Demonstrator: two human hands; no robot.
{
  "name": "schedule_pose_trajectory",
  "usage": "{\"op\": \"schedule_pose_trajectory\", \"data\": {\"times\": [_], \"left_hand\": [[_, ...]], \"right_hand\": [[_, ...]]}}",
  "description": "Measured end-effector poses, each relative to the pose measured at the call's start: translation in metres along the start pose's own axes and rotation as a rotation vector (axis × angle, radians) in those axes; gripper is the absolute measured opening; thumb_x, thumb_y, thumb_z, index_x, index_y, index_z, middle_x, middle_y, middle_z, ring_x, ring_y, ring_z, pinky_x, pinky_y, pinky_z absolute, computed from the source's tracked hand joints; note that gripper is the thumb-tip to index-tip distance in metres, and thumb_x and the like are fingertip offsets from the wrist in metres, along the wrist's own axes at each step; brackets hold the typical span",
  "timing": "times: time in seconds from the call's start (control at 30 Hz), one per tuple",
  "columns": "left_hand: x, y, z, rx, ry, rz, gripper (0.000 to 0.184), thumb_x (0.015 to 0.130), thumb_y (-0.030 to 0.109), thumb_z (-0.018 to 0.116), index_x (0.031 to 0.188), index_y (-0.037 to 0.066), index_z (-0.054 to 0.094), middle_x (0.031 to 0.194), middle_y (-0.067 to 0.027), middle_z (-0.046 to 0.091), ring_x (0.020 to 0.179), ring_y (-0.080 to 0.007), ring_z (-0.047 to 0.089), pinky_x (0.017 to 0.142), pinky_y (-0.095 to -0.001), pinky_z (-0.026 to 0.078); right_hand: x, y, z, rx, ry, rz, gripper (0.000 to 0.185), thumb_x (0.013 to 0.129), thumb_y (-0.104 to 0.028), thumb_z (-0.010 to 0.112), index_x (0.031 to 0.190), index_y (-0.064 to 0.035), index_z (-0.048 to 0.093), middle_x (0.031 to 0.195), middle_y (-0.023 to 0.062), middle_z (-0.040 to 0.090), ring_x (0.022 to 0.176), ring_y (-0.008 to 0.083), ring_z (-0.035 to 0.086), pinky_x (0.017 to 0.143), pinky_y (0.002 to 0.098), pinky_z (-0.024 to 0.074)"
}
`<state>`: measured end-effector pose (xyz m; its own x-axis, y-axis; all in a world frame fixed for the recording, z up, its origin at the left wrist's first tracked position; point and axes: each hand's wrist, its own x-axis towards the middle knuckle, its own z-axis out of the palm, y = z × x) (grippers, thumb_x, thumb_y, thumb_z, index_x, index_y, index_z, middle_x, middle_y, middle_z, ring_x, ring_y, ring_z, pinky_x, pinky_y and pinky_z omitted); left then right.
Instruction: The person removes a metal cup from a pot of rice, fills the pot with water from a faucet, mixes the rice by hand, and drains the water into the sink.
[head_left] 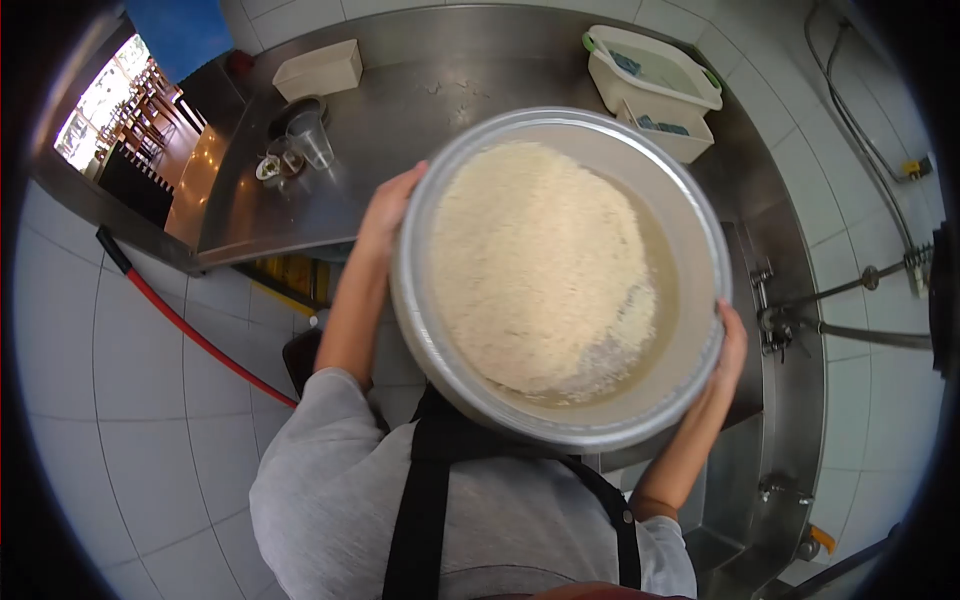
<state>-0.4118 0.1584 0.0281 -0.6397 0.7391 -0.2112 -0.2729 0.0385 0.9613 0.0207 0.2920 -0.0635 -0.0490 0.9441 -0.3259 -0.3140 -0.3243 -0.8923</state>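
Observation:
Both my hands hold up a large round metal pot point(697, 235) in front of my chest. Pale rice point(535, 260) is heaped inside it, with cloudy water point(664, 265) along the right and lower sides. My left hand point(395, 203) grips the upper left of the pot, its fingers partly hidden behind the wall. On the right side, my right hand point(732, 345) clasps the outer wall near the rim. The pot tilts so that its opening faces me, and the rice surface is slightly blurred.
A steel counter point(420, 130) carries a white bin point(318, 70), a clear plastic cup point(312, 140) and small cups at the left. White tubs point(655, 70) stand at the back right. Taps point(775, 325) line the right wall; a red-handled pole point(200, 338) leans at the left.

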Motion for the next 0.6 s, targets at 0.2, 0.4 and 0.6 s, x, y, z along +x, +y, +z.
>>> {"op": "schedule_pose_trajectory", "data": {"times": [0.2, 0.4, 0.6], "left_hand": [[0.076, 0.060, -0.116, 0.093, 0.155, 0.022, 0.032, 0.085, 0.029, 0.056, 0.094, -0.001, 0.063, 0.083, -0.0070, 0.064, 0.069, -0.0132, 0.059, 0.062, -0.0244, 0.047], [0.124, 0.080, -0.174, 0.005, 0.253, -0.033, 0.032, 0.084, 0.028, 0.056, 0.099, 0.000, 0.060, 0.086, -0.0080, 0.064, 0.071, -0.0163, 0.061, 0.065, -0.0254, 0.047], [0.212, 0.056, -0.216, 0.125, 0.286, -0.003, 0.048, 0.078, 0.032, 0.063, 0.111, -0.002, 0.055, 0.104, -0.0112, 0.062, 0.092, -0.0222, 0.059, 0.082, -0.0297, 0.045]], "right_hand": [[0.050, 0.039, 0.171, 0.082, -0.181, 0.131, 0.021, 0.077, -0.017, 0.063, 0.084, 0.0029, 0.060, 0.079, 0.0084, 0.062, 0.067, 0.0146, 0.058, 0.062, 0.0240, 0.0451], [0.114, 0.048, 0.283, 0.052, -0.390, 0.198, 0.027, 0.075, -0.020, 0.067, 0.086, 0.0046, 0.062, 0.078, 0.0086, 0.063, 0.065, 0.0147, 0.058, 0.061, 0.0253, 0.0455], [0.199, 0.058, 0.356, -0.260, -0.411, 0.060, 0.037, 0.072, -0.023, 0.069, 0.093, 0.0078, 0.061, 0.085, 0.0138, 0.064, 0.069, 0.0168, 0.060, 0.064, 0.0266, 0.0467]]}}
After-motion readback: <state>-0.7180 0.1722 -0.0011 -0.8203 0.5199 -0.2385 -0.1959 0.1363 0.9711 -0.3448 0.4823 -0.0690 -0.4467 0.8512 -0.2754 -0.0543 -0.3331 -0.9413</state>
